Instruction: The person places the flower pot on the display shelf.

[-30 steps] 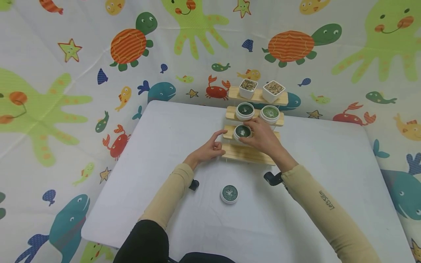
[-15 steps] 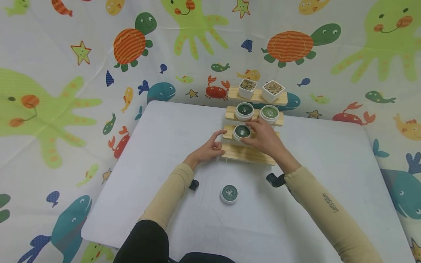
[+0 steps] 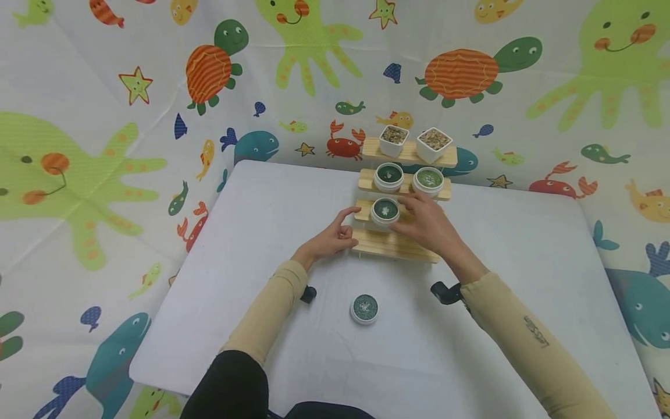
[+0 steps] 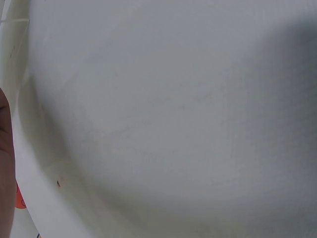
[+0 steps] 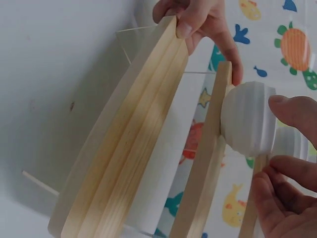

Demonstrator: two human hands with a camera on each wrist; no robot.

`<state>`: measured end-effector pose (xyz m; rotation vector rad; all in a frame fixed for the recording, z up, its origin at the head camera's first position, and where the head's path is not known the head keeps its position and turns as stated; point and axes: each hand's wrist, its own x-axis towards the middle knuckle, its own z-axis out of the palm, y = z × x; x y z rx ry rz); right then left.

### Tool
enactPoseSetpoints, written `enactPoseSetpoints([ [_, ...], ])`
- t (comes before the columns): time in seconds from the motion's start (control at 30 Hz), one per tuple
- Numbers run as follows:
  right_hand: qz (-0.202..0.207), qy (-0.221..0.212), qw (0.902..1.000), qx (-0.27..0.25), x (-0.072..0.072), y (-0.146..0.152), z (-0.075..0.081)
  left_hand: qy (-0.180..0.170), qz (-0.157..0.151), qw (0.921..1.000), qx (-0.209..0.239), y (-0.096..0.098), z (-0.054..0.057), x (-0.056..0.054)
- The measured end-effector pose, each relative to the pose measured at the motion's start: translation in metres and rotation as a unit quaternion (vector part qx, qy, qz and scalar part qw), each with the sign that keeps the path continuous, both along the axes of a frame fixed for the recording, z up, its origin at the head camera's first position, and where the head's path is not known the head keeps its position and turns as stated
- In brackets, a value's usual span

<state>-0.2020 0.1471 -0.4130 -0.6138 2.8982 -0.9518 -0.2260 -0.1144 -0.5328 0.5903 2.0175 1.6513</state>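
A four-tier wooden shelf stand (image 3: pixel 395 244) stands on the white table. On its second board from the bottom sits a small white round pot (image 3: pixel 385 212) with a dark green top. My right hand (image 3: pixel 426 227) is beside this pot, thumb and fingers spread at its right side; in the right wrist view the ribbed pot (image 5: pixel 247 119) shows next to the thumb. My left hand (image 3: pixel 331 235) holds the stand's left end, index finger extended to the second board, thumb and a curled finger at the bottom board. The left wrist view shows mostly table and a sliver of hand (image 4: pixel 6 163).
Higher up stand a dark green pot (image 3: pixel 389 177), a lighter green pot (image 3: pixel 429 180) and two square white pots (image 3: pixel 394 142) with grainy tops. Another round green-topped pot (image 3: pixel 364 308) lies on the table nearer me. A sea-animal cloth (image 3: pixel 314 52) hangs behind.
My right hand has loosened from the pot and shifted slightly to the right, while the pot stays on the second board. The left hand stays at the stand's end.
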Motion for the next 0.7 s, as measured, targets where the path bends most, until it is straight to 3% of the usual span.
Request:
enactPoseSetpoints([
  [0.4,0.0,-0.027,0.9996,-0.004,0.01,0.007,-0.003,-0.015,-0.001,0.9999,0.003,0.0,0.002,0.0],
  [0.47,-0.002,-0.033,0.9995,0.0,0.012,0.007,-0.004,-0.022,-0.007,0.9997,0.008,0.0,0.007,0.0],
  [0.63,-0.002,-0.042,0.9991,0.0,0.019,0.011,-0.006,-0.014,-0.009,0.9998,0.01,-0.001,0.005,0.0],
  [0.7,-0.002,-0.046,0.9989,-0.002,0.022,0.013,-0.006,-0.01,-0.005,0.9999,0.009,-0.001,0.0,-0.002],
])
